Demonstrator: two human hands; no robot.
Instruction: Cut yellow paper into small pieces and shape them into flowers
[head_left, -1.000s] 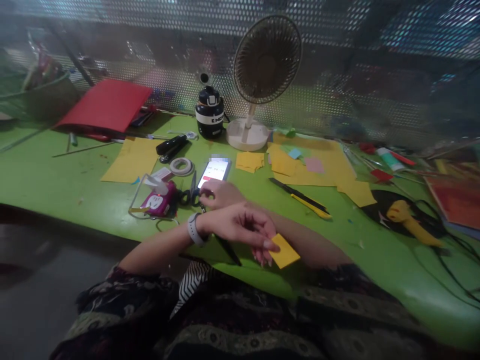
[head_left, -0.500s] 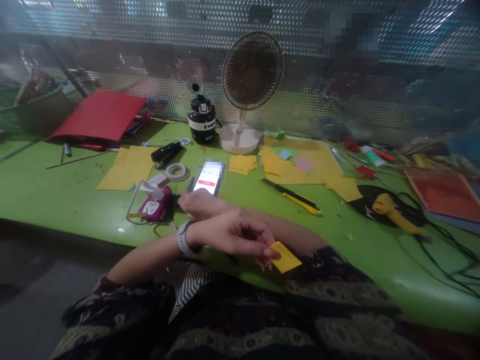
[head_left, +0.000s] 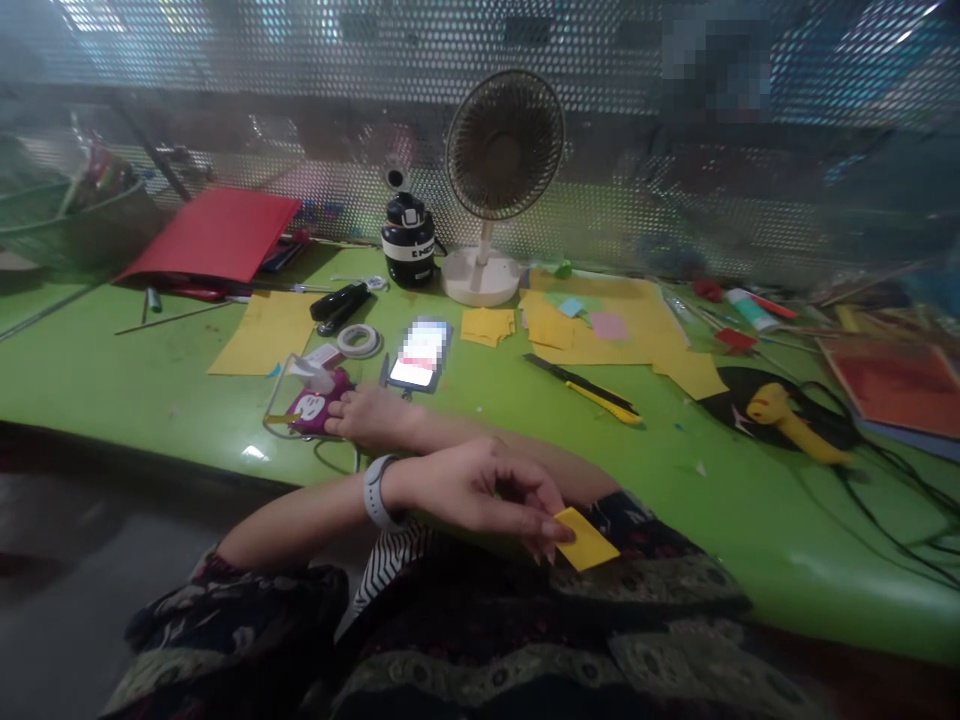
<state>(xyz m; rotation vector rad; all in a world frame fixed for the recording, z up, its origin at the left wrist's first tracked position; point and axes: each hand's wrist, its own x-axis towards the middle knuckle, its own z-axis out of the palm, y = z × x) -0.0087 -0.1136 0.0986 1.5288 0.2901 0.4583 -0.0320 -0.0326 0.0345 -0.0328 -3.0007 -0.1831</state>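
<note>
My left hand (head_left: pixel 487 495), with a pale watch strap (head_left: pixel 381 492) on the wrist, pinches a small yellow piece of paper (head_left: pixel 589 540) between thumb and fingers. Under it, my right arm crosses over to the left. My right hand (head_left: pixel 379 415) has its fingers curled on the right end of a purple power socket (head_left: pixel 309 410), which has a white plug and cable in it. Part of that end is hidden by the hand. Just beyond lies a phone (head_left: pixel 421 355) with a lit screen.
A tape roll (head_left: pixel 358 341), black stapler (head_left: pixel 341 305) and yellow sheet (head_left: pixel 262 335) lie behind the socket. A fan (head_left: pixel 480 278) and black bottle (head_left: pixel 409 245) stand at the back. A yellow-black cutter (head_left: pixel 585 390) lies mid-table. Rightward are a yellow glue gun (head_left: pixel 795 425) and cables.
My right hand has moved left from the phone's lower edge onto the purple socket. My left hand, still pinching the yellow paper, has shifted slightly right and down.
</note>
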